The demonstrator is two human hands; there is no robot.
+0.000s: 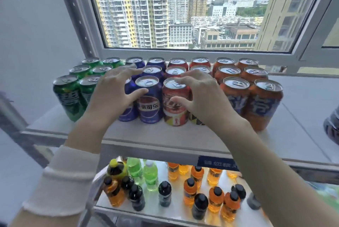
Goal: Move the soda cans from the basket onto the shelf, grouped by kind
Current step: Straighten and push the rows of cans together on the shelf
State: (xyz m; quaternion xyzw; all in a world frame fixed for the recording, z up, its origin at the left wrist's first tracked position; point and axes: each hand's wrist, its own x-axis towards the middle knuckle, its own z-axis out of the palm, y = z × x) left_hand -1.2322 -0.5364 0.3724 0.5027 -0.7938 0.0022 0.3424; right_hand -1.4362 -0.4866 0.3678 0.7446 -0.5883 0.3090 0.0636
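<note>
Bright daylight enters through the window [183, 10]; edges bow with wide-angle distortion, slight blur throughout.

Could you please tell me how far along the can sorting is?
Done: green cans, blue cans, red cans and orange cans stand grouped on the shelf. In hand: left hand and right hand hover at the front blue and red cans. Left: basket out of view, so unknown.

Beyond the window [192, 53] I see tower blocks [132, 6] and hazy hills. Below me stand orange bottles [190, 190] and green bottles [150, 175], near a blue label [217, 163].
</note>
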